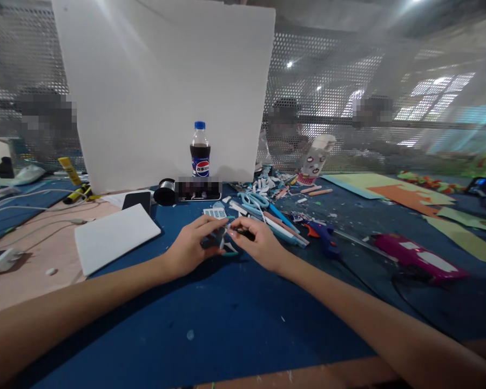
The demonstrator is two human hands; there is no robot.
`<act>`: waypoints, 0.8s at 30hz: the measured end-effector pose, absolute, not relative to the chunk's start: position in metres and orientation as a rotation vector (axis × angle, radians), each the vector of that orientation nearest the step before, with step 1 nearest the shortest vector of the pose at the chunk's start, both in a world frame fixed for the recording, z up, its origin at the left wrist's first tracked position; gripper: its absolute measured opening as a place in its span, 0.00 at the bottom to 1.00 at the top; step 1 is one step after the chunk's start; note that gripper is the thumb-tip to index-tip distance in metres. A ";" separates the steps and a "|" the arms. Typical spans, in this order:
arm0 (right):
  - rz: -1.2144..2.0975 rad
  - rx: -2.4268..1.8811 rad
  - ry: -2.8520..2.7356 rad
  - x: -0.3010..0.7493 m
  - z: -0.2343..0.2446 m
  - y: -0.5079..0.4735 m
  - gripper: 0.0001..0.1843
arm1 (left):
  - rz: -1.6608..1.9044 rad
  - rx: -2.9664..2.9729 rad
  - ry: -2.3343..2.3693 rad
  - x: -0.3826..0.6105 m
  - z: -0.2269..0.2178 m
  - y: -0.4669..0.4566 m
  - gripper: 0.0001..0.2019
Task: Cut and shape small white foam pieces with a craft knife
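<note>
Both my hands meet at the middle of the blue table mat (235, 319). My left hand (192, 243) has its fingers curled round a small dark and white piece (221, 240) that I cannot make out. My right hand (257, 240) pinches a thin dark tool (243, 233) whose tip touches that piece. Small teal and white scraps (230, 249) lie right under the hands.
A cola bottle (200, 149) stands before a white board (166, 92). Light blue scissors (254, 201), pens, a blue glue gun (326, 236) and a pink tool (417, 256) lie to the right. A white sheet (113, 235), phone (136, 200) and tape roll (165, 192) are left. Coloured paper (405, 194) lies far right.
</note>
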State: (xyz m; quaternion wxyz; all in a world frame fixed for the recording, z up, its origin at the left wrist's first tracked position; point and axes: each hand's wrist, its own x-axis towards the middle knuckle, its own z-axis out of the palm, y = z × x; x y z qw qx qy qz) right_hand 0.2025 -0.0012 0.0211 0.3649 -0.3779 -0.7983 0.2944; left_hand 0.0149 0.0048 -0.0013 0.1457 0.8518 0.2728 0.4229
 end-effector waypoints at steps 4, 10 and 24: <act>0.739 -0.960 -2.089 0.202 0.019 -0.002 0.10 | 1.224 2.471 0.716 0.015 -0.001 0.005 0.23; 0.701 -0.987 -2.162 0.200 0.020 -0.005 0.09 | 1.226 2.393 0.785 0.012 -0.003 0.005 0.19; 0.257 -0.720 -2.520 0.218 0.022 0.013 0.15 | 1.196 1.761 0.837 0.015 -0.001 0.011 0.16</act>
